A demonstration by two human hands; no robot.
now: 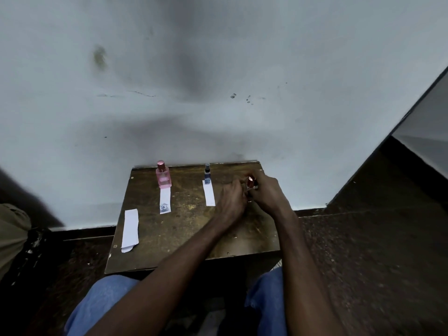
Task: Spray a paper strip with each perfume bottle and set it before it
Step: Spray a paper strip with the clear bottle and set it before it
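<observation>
so, both hands meet at the far right of the surface (189, 229). the right hand (266, 194) is wrapped round a copper-capped bottle (251, 181), cap up and approx upright, w/ its body mostly hidden by fingers. the left hand (230, 200) sits just beside it on the left, fingers curled in toward the bottle's lower part. can't tell if it pinches a strip, steadies the bottle or holds nothing, as it's too blurred and hidden.

key relation: the bottle's long axis runs roughly vertical in the right hand, and the left hand is right at its left side. so any strip to be sprayed would prob need to sit on that left side, facing the nozzle.

outward, left of the hands, a blue bottle (207, 175) stands near the back edge. its white strip (209, 196) lies right before it, long axis toward the person. further left is a pink bottle (164, 177) w/ a printed strip (165, 202) before it the same way. so 2 of 3 look done and the third is in hand.

spare strips (130, 229) lie at the near-left edge, well apart from the hands, w/ the left hand nearer them. behind everything is a pale scuffed wall (218, 69).
</observation>
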